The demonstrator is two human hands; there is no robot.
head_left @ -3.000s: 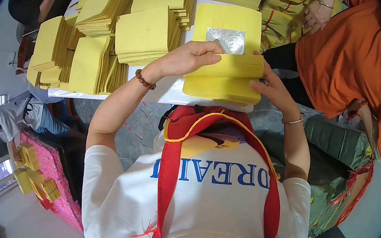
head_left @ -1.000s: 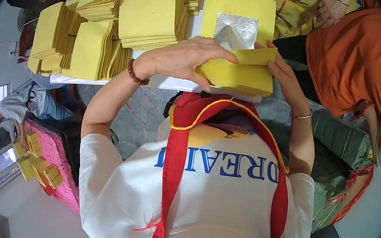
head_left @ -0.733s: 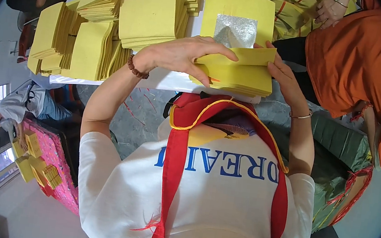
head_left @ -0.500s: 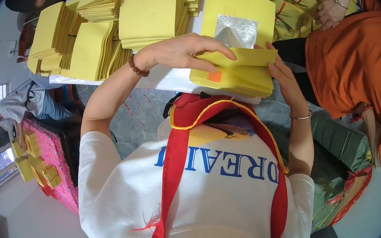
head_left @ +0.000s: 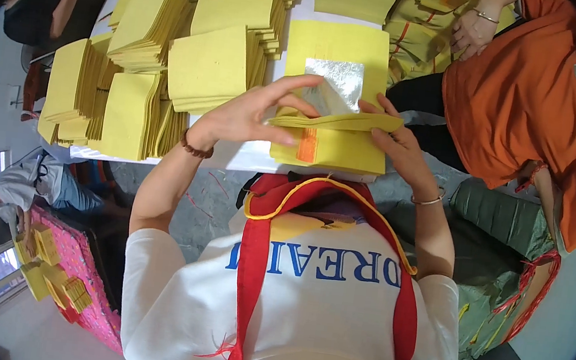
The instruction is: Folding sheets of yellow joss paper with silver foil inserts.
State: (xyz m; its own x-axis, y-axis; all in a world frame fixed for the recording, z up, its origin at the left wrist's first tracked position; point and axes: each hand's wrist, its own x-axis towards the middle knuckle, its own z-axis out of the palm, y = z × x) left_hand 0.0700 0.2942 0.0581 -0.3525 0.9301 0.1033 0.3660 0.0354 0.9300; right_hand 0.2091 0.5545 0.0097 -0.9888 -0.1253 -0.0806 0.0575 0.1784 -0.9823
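A stack of yellow joss paper point(head_left: 359, 158) lies at the near table edge, its front face marked with an orange patch point(head_left: 308, 144). Behind it a yellow sheet shows a silver foil square point(head_left: 349, 79). Across the middle a folded paper edge point(head_left: 342, 120) stands raised. My right hand point(head_left: 401, 145) pinches that fold's right end, fingers behind and thumb in front. At its left end is my left hand point(head_left: 260, 110), index finger stretched over the foil, and thumb apart in front near the orange patch. Whether its other fingers touch the fold is hard to tell.
Several stacks of yellow paper point(head_left: 205, 65) cover the table on my left. Bundled yellow packs point(head_left: 424, 35) lie at the far right, beside a person in orange point(head_left: 513, 100). Another person sits far left. A pink-covered table point(head_left: 87, 263) stands at the lower left.
The whole view has shifted, so the table sits lower in the picture. My left thumb and index finger have spread apart, and the flap now shows as a narrow, raised fold.
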